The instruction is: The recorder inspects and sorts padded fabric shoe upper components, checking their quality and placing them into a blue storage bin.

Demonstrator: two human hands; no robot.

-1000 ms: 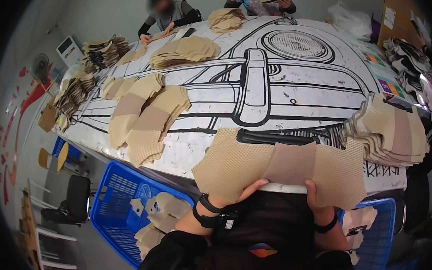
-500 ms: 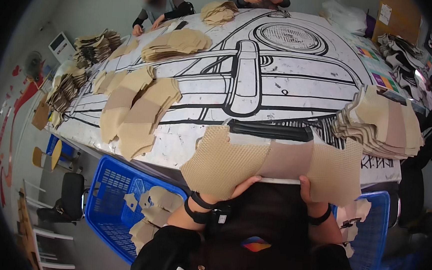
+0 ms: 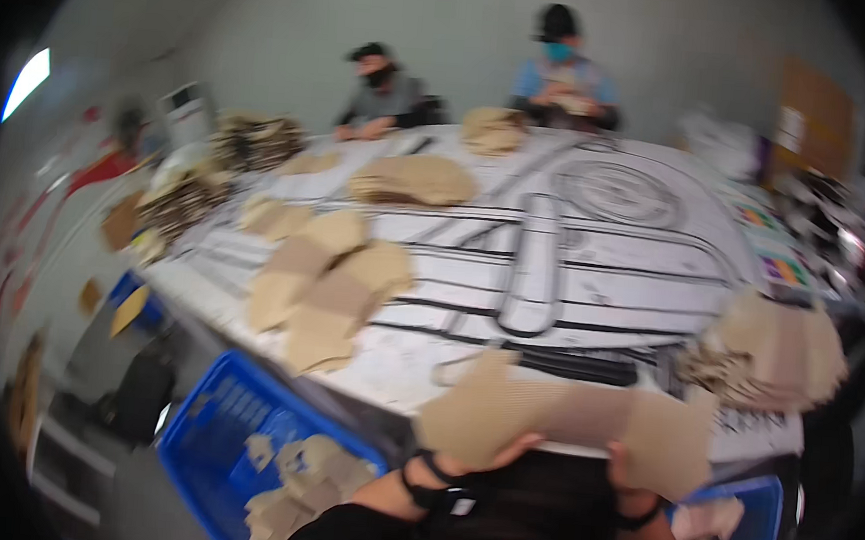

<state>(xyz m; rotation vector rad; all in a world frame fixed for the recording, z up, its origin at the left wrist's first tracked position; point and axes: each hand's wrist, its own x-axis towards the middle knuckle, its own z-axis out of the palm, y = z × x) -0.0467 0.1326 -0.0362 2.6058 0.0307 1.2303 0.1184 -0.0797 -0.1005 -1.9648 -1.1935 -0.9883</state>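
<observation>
Both hands, left [image 3: 480,456] and right [image 3: 630,464], grip one flat cardboard cutout [image 3: 563,415] from below at the desk [image 3: 593,271] near edge.
Finished-looking stacks [image 3: 331,283] lie left of it, more [image 3: 768,354] right; scraps fill the blue basket [image 3: 232,407] below-left; plenty left.

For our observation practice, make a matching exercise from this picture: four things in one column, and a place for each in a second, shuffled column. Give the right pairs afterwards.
Things
1. Flat cardboard cut-out
2. Blue basket
3. Thick stack of cardboard pieces
4. Two seated people

Places
A. on the table's right end
B. at the far side of the table
C. held at the near edge by the left hand and right hand
D. on the floor, lower left, below the table edge

Pairs: 1-C, 2-D, 3-A, 4-B
</observation>
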